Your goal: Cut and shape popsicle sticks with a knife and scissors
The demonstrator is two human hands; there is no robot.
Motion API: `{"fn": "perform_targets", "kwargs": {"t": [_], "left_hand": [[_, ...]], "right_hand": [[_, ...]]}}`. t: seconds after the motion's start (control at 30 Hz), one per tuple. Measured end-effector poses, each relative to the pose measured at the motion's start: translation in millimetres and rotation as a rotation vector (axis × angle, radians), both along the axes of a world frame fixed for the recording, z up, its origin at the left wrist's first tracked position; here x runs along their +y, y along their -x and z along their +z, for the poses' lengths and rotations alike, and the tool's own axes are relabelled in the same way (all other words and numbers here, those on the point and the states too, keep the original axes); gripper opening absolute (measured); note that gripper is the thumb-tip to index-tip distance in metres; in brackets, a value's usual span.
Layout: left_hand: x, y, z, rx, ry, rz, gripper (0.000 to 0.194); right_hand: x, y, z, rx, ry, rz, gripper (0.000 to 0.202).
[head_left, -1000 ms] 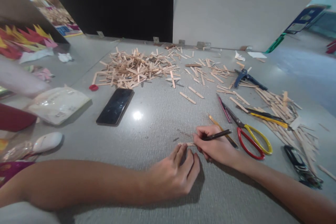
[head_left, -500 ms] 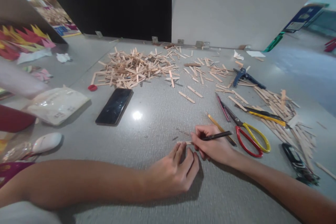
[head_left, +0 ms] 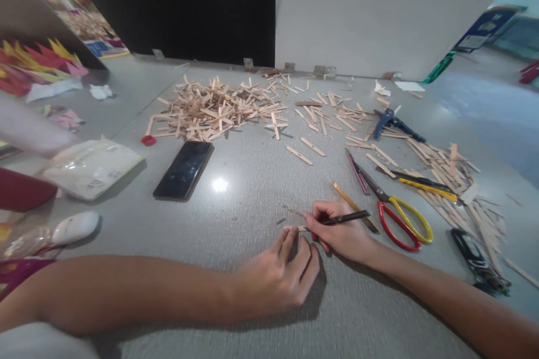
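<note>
My left hand (head_left: 280, 277) lies low over the grey table, its fingertips closed on a small wooden craft stick (head_left: 300, 228) and pressing it to the surface. Most of the stick is hidden by the fingers. My right hand (head_left: 339, 230) grips a slim black pen-shaped tool (head_left: 347, 217) as one holds a pen, right beside the stick. Its working tip is hidden behind the fingers. Just beyond the right hand lies a yellow pencil-like stick (head_left: 345, 195). Scissors (head_left: 389, 199) with one red and one yellow handle rest to its right.
A heap of craft sticks (head_left: 210, 106) sits at the back, with more sticks (head_left: 446, 179) at right. A phone (head_left: 183, 171), a plastic packet (head_left: 95, 165) and a white mouse (head_left: 76, 228) lie left. Blue-handled pliers (head_left: 385, 122) and a yellow-black cutter (head_left: 427, 185) lie right.
My right hand has shifted very slightly to the left along the stick, with the black tool still in it. My left hand stays where it was.
</note>
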State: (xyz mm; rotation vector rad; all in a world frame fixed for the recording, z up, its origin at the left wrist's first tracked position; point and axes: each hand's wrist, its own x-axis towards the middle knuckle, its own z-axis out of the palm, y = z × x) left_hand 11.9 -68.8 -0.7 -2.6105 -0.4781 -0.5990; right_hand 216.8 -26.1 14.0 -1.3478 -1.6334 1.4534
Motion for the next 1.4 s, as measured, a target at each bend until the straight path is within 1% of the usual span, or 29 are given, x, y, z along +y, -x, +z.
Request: {"fn": "perform_targets", "kwargs": {"t": [0.5, 0.67, 0.8, 1.03, 1.13, 1.23, 1.4], "left_hand": [[-0.7, 1.2, -4.3, 0.025, 0.01, -0.003, 0.032], [0.5, -0.2, -1.7, -0.015, -0.002, 0.009, 0.029], [0.5, -0.5, 0.6, -0.006, 0.0, 0.007, 0.029], [0.5, -0.1, 1.7, -0.011, 0.005, 0.002, 0.027], [0.8, -0.7, 2.3, -0.036, 0.009, 0.002, 0.026], [-0.1, -0.8, 2.5, -0.063, 0.003, 0.01, 0.024], [-2.0, 0.6, 5.0, -0.063, -0.052, 0.04, 0.027]], "right_hand": [[0.8, 0.1, 2.0, -0.012, -0.034, 0.018, 0.059], [0.9, 0.1, 0.7, -0.011, -0.042, 0.023, 0.057], [1.2, -0.6, -0.9, -0.017, -0.046, 0.029, 0.055], [1.9, -0.9, 1.3, -0.01, -0.029, 0.033, 0.056], [2.4, -1.4, 2.8, 0.034, 0.012, 0.011, 0.056], [4.3, -4.1, 4.6, 0.122, 0.066, -0.034, 0.056], [11.6, -10.7, 4.6, 0.289, 0.096, -0.112, 0.064]]}}
